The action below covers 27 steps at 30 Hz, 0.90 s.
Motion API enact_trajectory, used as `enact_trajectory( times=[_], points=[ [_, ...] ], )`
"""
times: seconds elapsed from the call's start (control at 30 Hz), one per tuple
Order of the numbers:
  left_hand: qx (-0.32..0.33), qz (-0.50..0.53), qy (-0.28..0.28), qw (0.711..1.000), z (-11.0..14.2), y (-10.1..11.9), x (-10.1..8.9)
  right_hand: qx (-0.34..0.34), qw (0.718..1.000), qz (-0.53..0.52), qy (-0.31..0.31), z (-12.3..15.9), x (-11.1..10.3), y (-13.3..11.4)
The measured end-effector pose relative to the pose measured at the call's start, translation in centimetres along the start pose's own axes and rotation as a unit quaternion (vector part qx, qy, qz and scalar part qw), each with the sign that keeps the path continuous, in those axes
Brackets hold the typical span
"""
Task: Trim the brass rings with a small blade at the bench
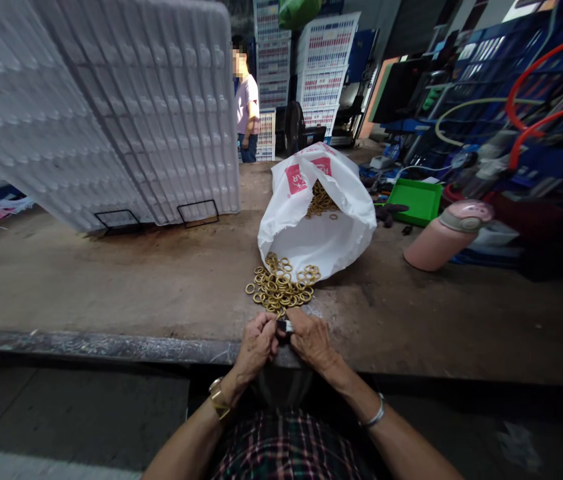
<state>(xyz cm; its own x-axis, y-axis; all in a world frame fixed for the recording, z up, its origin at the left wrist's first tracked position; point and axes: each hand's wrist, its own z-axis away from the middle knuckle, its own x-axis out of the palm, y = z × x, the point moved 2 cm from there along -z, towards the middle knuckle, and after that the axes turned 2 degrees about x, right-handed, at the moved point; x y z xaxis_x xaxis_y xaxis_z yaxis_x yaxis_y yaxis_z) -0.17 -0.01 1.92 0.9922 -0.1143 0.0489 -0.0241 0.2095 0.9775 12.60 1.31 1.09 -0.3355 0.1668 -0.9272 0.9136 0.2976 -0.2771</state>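
My left hand (257,347) and my right hand (312,340) meet at the near edge of the worn workbench (111,287), fingers pinched together around a small dark and silvery part (285,326) held between them. Just beyond my fingertips lies a heap of brass rings (281,285), spilled from a white plastic bag (318,213) that lies on its side with more rings inside. A gold watch is on my left wrist, a silver bangle on my right.
Stacked translucent plastic trays (111,113) lean at the back left. A pink flask (448,233) lies on its side at the right, behind it a green tray (417,200). Blue racks with red hoses fill the right. A person (246,107) stands far back by white crates.
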Motion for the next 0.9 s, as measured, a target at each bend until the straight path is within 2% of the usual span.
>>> enact_trajectory(
  times=[0.23,0.57,0.9],
  points=[
    [-0.001,0.011,-0.013,1.000,0.21,0.38,0.00,0.014,1.000,0.012,-0.006,-0.08,-0.02,-0.08],
    [0.010,0.018,-0.017,1.000,0.10,0.29,0.09,0.000,1.000,0.016,-0.016,-0.14,-0.28,-0.18],
    [0.006,0.012,-0.005,1.000,0.17,0.61,0.20,0.005,1.000,0.023,-0.013,-0.18,0.03,-0.13]
  ],
)
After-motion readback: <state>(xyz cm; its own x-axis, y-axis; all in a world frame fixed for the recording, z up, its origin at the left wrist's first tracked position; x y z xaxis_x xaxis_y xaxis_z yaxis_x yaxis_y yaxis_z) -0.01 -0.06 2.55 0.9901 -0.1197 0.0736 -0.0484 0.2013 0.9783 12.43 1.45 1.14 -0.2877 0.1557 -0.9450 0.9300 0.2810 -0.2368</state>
